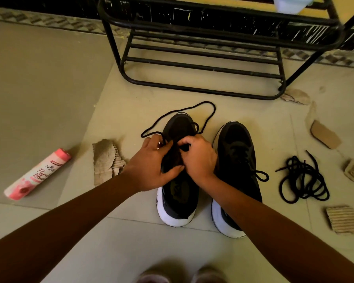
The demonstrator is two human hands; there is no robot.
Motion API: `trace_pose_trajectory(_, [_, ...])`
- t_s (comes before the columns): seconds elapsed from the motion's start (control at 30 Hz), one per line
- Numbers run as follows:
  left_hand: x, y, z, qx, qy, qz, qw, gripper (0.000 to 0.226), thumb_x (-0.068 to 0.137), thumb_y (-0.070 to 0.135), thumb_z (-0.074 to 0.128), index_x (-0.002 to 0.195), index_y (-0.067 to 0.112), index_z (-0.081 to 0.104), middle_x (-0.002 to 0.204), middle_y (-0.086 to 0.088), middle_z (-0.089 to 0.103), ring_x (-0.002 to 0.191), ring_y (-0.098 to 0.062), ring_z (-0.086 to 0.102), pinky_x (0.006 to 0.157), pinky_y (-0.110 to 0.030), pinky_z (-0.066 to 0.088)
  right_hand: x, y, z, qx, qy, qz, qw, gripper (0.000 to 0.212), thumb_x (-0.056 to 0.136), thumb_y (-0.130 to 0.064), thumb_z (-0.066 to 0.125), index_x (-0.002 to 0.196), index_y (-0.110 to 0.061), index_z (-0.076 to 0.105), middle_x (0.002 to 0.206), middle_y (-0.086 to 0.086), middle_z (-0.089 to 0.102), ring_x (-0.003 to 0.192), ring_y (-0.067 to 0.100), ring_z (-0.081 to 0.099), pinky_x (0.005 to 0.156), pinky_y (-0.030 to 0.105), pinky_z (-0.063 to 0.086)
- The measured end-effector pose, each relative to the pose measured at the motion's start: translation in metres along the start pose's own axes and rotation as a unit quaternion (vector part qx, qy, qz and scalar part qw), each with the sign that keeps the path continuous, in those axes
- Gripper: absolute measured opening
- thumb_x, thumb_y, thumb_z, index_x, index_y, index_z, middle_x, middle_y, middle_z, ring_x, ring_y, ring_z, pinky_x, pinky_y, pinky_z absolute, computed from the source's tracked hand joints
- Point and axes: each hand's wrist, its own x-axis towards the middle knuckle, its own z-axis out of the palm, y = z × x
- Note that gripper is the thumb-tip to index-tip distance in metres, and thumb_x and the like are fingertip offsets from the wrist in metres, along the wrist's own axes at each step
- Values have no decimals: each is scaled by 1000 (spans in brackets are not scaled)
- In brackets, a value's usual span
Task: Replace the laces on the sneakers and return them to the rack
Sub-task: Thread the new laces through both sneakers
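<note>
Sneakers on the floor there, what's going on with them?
A person is threading a black lace through one sneaker, left hand and right hand both pinching it. The other sneaker beside it looks already laced. A loose tangle of laces lies nearby; the rack stands behind.

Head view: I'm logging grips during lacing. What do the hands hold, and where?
The left hand and right hand each pinch the black lace above the sneaker tongue; the stretch between them loops free past the toe.
</note>
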Motion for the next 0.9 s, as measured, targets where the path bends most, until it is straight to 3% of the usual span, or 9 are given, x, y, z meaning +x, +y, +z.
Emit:
trace_pose_trajectory(0.13, [4, 10, -5, 53, -46, -21, 997, 85, 65, 59, 29, 138, 18, 38, 123, -10, 35, 113, -28, 38, 90, -33, 41, -1, 0, -1, -6, 8, -22, 1000, 15, 89, -36, 59, 99, -29, 68, 108, -3, 60, 91, 17, 60, 61, 22, 35])
trace_pose_trajectory(0.3, [8, 22, 2, 60, -45, -117, 990, 63, 90, 30, 46, 146, 13, 21, 135, -15, 28, 118, -33, 41, 93, -36, 41, 4, 6, -1, 45, -29, -49, 997, 10, 86, -29, 63, 90, -22, 68, 99, 1, 59, 80, 16, 56, 58, 24, 33])
trace_pose_trajectory(0.37, [7, 22, 3, 37, -34, -135, 990, 61, 93, 28, 43, 147, 13, 19, 136, -16, 29, 117, -34, 44, 92, -37, 41, 5, 10, -4, 109, -35, -58, 992, 3, 81, -22, 67, 81, -19, 67, 91, 3, 60, 70, 11, 50, 59, 23, 33])
trace_pose_trajectory(0.5, [5, 21, 5, -4, -16, -162, 987, 56, 95, 26, 39, 147, 13, 21, 135, -15, 36, 114, -35, 49, 91, -39, 42, -2, 16, -16, 142, -27, -78, 986, 13, 78, -16, 68, 71, -22, 60, 79, -1, 56, 61, 6, 46, 60, 20, 36])
trace_pose_trajectory(0.7, [4, 27, 9, -50, 11, -213, 976, 70, 97, 26, 39, 150, 18, -7, 138, -16, 38, 107, -34, 57, 80, -40, 47, -34, 19, -45, 242, -53, -111, 962, 12, 75, -12, 69, 67, -14, 60, 67, -6, 53, 59, 5, 48, 58, 11, 38])
trace_pose_trajectory(0.8, [4, 29, 9, -72, 4, -242, 968, 69, 97, 27, 37, 149, 17, -8, 138, -17, 39, 107, -36, 57, 84, -45, 48, -47, 29, -64, 381, -67, -99, 917, 9, 69, -24, 61, 67, -15, 62, 67, -4, 56, 66, 8, 53, 65, 16, 45])
trace_pose_trajectory(0.9, [6, 30, 8, -73, -8, -251, 965, 68, 98, 26, 36, 150, 17, -7, 139, -17, 38, 109, -37, 56, 86, -45, 48, -51, 41, -87, 595, -21, -20, 803, 16, 68, -8, 59, 59, -21, 65, 69, -1, 63, 85, 17, 65, 83, 26, 52])
